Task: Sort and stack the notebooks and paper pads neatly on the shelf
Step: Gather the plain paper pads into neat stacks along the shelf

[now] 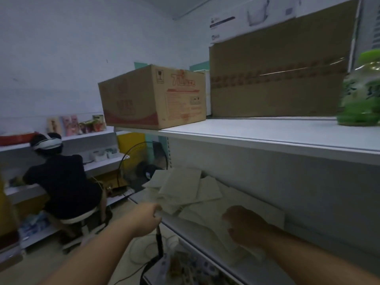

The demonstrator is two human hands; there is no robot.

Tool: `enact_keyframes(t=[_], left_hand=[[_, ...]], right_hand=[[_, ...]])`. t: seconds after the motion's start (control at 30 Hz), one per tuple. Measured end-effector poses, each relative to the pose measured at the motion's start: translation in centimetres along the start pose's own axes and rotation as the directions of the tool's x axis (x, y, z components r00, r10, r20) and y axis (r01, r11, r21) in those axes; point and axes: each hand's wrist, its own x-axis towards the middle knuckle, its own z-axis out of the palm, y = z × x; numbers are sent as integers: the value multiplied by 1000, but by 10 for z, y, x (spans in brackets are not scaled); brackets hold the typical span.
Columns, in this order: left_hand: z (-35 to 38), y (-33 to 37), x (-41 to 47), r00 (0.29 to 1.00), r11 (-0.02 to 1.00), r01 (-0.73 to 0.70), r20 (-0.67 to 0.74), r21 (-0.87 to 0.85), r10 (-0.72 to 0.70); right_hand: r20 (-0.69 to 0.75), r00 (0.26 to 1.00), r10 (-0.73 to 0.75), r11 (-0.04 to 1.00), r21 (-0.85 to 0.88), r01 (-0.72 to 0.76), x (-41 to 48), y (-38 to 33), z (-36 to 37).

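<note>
Head view: the fingers [157, 212] of the left hand [147, 219] are curled and seem to pinch the near corner of a pale pad [170, 206] at the front of the shelf [191, 241], though blur softens the contact. The right hand [244, 225] lies deeper in, in shadow, knuckles up over another pale pad [236, 245]. I cannot tell whether its fingers grip that pad or only rest on it.

Beyond both hands the loose pads [181, 188] sit in a fanned, overlapping heap at the shelf's left end, none squared, and a few corners reach past the end.

The main risk, as I judge it, is a corner pull. Dragging one pad by its corner could fan the heap further and tip the overhanging ones off the end, towards the fan [141, 161] and the cable [144, 249] on the floor below. A thin pad held by one corner may also bend or crease.

The dim light under the upper shelf [267, 138] makes edges hard to read, so a stack could end up skewed. The cardboard box [152, 97] juts past that upper shelf's end, close overhead; a raised arm could knock it.
</note>
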Motion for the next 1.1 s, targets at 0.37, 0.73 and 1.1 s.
enact_keyframes(t=[0.37, 0.73, 1.1], left_hand=[[5, -64, 172, 999, 978, 40, 5, -204, -39], [7, -78, 226, 865, 365, 340, 441, -867, 241], [2, -134, 241, 845, 2, 373, 340, -928, 412]], right_hand=[[-24, 866, 500, 761, 489, -426, 114, -87, 16], [361, 736, 573, -418, 901, -117, 175, -155, 49], [297, 581, 758, -384, 923, 30, 209, -167, 42]])
